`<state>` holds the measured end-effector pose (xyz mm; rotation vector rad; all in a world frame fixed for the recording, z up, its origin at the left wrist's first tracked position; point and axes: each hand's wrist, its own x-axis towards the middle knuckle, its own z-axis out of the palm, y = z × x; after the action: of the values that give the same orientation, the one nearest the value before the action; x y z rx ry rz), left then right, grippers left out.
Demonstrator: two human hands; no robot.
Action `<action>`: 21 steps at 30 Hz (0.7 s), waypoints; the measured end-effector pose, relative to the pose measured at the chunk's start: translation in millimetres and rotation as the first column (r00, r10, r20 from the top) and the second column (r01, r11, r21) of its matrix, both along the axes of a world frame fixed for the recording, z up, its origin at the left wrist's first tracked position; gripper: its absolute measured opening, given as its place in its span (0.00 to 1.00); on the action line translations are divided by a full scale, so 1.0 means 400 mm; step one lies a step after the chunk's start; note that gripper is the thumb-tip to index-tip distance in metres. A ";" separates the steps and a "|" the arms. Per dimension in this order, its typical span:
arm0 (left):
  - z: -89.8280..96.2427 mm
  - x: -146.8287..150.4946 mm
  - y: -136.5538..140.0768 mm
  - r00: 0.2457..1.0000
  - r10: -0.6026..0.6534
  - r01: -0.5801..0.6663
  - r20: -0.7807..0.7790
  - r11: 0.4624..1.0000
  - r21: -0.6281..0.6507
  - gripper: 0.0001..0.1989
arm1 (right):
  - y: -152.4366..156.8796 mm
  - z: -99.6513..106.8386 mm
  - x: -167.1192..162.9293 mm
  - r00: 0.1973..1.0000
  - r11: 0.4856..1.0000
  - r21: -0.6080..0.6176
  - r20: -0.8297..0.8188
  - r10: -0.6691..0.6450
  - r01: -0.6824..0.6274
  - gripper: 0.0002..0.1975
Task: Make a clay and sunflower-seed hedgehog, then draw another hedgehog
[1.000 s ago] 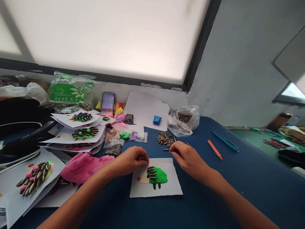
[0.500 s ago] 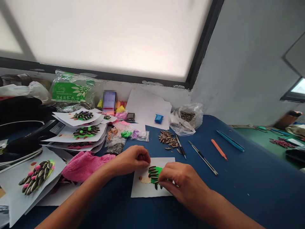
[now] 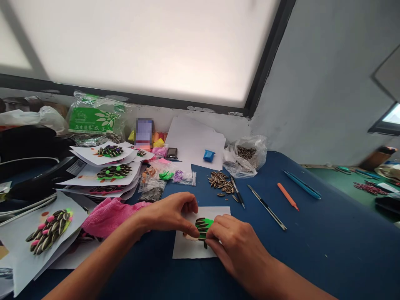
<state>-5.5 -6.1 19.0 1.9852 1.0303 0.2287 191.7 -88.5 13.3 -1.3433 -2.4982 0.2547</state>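
A white paper sheet lies on the blue table, bearing a flat patch of green clay and a beige clay shape mostly behind my left thumb. Dark striped sunflower seeds are set in rows on the green clay. My right hand covers the sheet's right side, its thumb and fingers pinched on a seed at the clay's lower edge; the fingertips partly hide it. My left hand is over the sheet's left side, thumb stretched to the clay's edge and fingers apart from it, holding nothing.
A loose seed pile lies beyond the sheet, beside a pen. A craft knife, an orange marker and a blue pen lie to the right. Left are a pink cloth and stacked seed pictures.
My left thumb has spread away from its fingers and down to the clay's left edge. My right fingertips have shifted slightly left at the clay's lower edge.
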 end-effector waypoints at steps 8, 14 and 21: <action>-0.007 0.010 -0.002 0.999 0.039 -0.039 0.005 0.999 0.006 0.25 | -0.001 0.001 0.002 1.000 1.000 0.020 0.028 -0.009 0.009 0.08; -0.017 0.012 -0.001 0.999 0.044 -0.043 -0.002 0.998 0.051 0.24 | 0.001 -0.005 0.003 0.998 0.999 0.051 0.062 -0.003 0.000 0.07; -0.020 0.015 -0.003 0.998 0.054 -0.053 -0.011 0.996 0.078 0.22 | 0.003 -0.009 0.002 0.996 0.998 0.062 0.084 -0.004 -0.001 0.07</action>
<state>0.5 -7.4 11.1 2.0323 1.0989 0.2896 192.6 -87.5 9.8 -1.3580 -2.5517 0.1215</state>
